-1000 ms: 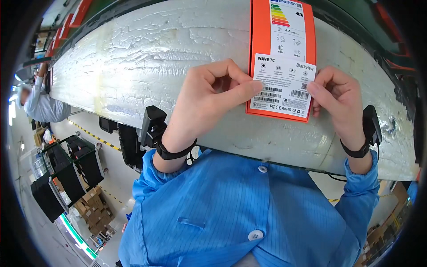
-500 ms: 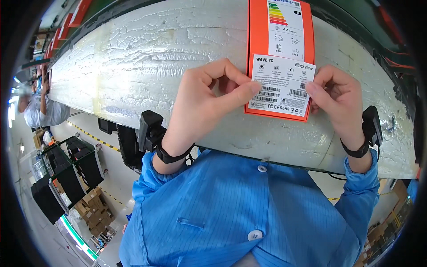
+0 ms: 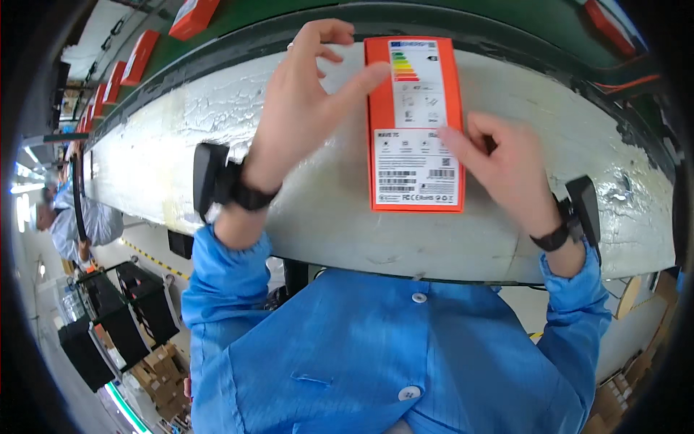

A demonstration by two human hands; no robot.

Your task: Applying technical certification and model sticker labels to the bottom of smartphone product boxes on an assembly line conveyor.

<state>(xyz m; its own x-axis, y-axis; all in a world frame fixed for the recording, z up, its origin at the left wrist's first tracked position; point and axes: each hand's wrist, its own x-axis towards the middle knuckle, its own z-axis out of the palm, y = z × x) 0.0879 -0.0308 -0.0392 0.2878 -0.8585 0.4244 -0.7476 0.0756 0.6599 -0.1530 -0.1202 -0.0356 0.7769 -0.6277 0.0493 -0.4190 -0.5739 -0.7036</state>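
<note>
A flat orange box [image 3: 380, 205] lies on the worn, pale work table in front of me. Its upper face carries a white label with coloured bars [image 3: 416, 79], and below that a white barcode label [image 3: 416, 168], lying flat. My left hand [image 3: 303, 108] is at the box's upper left with fingers spread, its thumb reaching over the coloured-bar label. From the right, my right hand [image 3: 502, 159] extends its thumb over the box's right edge at the top of the barcode label. Its other fingers are bent and apart from the thumb, slightly blurred.
Beyond the table runs a green conveyor [image 3: 289, 22] with several orange boxes [image 3: 141, 58] at the left and another orange box [image 3: 609, 27] at the right. A person [image 3: 94, 217] stands far left, near a cart with black bins [image 3: 108, 307] and stacked cartons [image 3: 163, 372].
The box has slid left and toward me and sits straighter. My left hand has left the barcode label and moved up and away. My right thumb has moved up along the label.
</note>
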